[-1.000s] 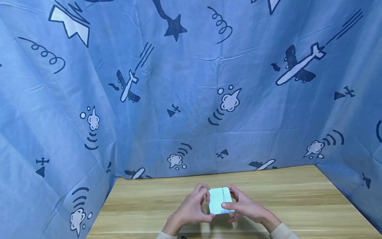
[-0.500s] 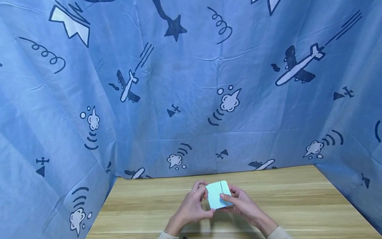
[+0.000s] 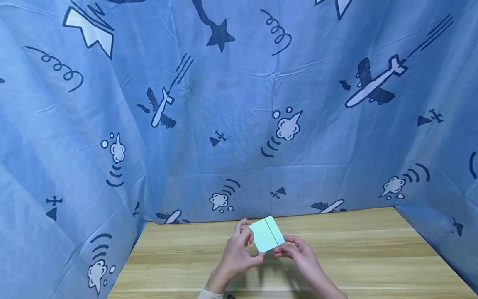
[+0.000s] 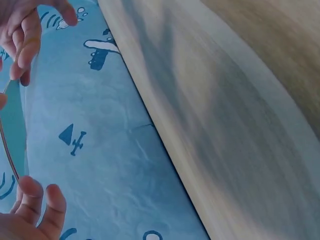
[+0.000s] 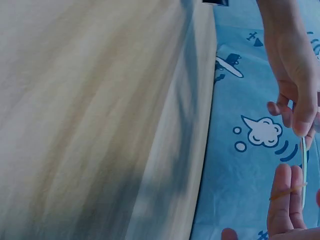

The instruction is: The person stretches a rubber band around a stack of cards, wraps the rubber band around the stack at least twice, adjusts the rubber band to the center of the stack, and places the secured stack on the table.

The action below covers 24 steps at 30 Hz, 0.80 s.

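At the far left of the head view, a blue curtain (image 3: 78, 137) is noted, printed with clouds and curling lines; toward the centre a small aeroplane (image 3: 160, 109) and a dark star (image 3: 220, 35) are shown on it. Below, a wood-grain table (image 3: 168, 261) is bordered by the curtain at the back and at both sides. At the lower edge, a pale sleeve (image 3: 210, 295) is seen at the wrist of the left hand (image 3: 237, 253). This hand is partly closed: a flat mint-green square (image 3: 261, 236) is gripped by it, with the thumb set at the near corner and bent fingers at the left edge. The square is held above the table, tilted, between the two hands, and shadows are cast on the wood beneath. Along its right side the face is crossed by a thin dark band (image 3: 271, 232). At the near right corner, the band is held by the right hand (image 3: 302, 259), whose fingers are partly bent; in the right wrist view it is seen across two fingers. Whether the square is also pinched there cannot be told. Farther right, a larger aeroplane (image 3: 375, 83) is printed on the curtain.
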{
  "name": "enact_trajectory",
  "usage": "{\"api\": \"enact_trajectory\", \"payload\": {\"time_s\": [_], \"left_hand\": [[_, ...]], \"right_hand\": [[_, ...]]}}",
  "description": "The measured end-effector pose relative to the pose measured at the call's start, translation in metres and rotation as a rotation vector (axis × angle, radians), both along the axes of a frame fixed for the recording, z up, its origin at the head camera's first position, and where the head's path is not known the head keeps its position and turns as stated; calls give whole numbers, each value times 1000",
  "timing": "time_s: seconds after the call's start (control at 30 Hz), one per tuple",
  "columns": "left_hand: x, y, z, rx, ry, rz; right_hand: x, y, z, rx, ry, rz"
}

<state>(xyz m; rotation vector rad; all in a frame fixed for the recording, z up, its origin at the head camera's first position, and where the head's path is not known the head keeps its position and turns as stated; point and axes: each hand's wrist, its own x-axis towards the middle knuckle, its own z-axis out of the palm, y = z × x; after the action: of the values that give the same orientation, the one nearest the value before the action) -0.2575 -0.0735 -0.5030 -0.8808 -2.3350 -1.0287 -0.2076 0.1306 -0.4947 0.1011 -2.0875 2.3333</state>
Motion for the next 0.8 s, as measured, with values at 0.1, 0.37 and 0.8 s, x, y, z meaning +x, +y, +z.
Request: {"api": "enact_trajectory", "payload": {"time_s": [0.1,0.37,0.8], "left_hand": [[-1,0,2,25,27,29],[-1,0,3,86,17,77],[-2,3,2,130,-106,14]], "right_hand": [[1,3,-5,-43,49,37],[6,5,-5,-20,-171,157],[17,-6,-1,290,170,299]]}}
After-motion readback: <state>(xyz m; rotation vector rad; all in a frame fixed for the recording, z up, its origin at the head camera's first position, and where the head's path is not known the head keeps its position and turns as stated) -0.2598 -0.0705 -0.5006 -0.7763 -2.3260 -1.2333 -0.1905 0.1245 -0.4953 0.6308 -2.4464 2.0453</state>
